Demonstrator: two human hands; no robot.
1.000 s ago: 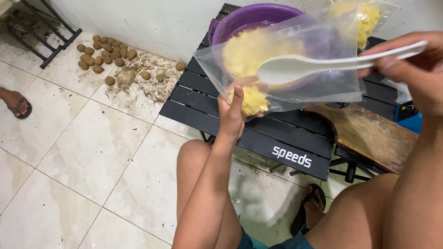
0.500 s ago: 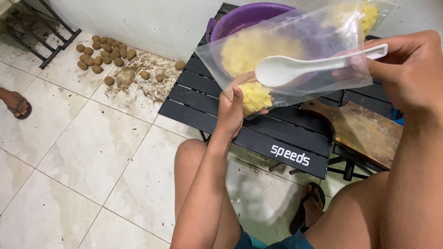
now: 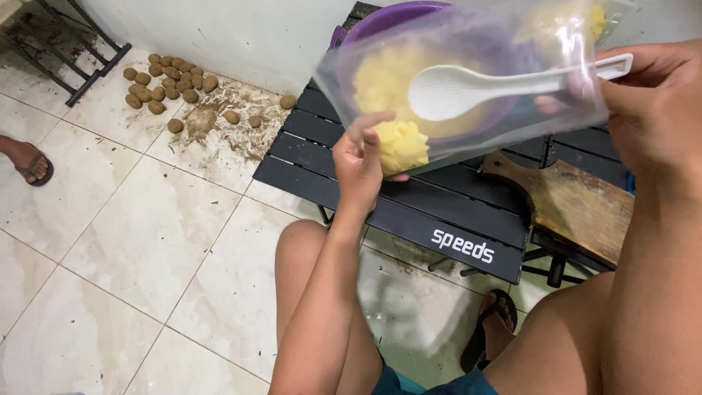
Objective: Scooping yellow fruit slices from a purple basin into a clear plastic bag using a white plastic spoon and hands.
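since a second ago the white spoon (image 3: 468, 88) has slid higher across the clear bag (image 3: 468, 80). left hand (image 3: 362, 164) cups the yellow lump (image 3: 401, 145) through the bag's lower corner; right hand (image 3: 658, 110) pinches bag and spoon handle together above the desk (image 3: 439, 212), keeping it taut.

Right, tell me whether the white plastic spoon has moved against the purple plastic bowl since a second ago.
Yes. The white plastic spoon has risen and now lies across the purple plastic bowl, no longer below it.

Clear plastic bag (image 3: 468, 80) hanging above the black table, rectangular, holding a yellow lump at its lower corner. White label (image 3: 462, 246) sitting on the table's front edge.
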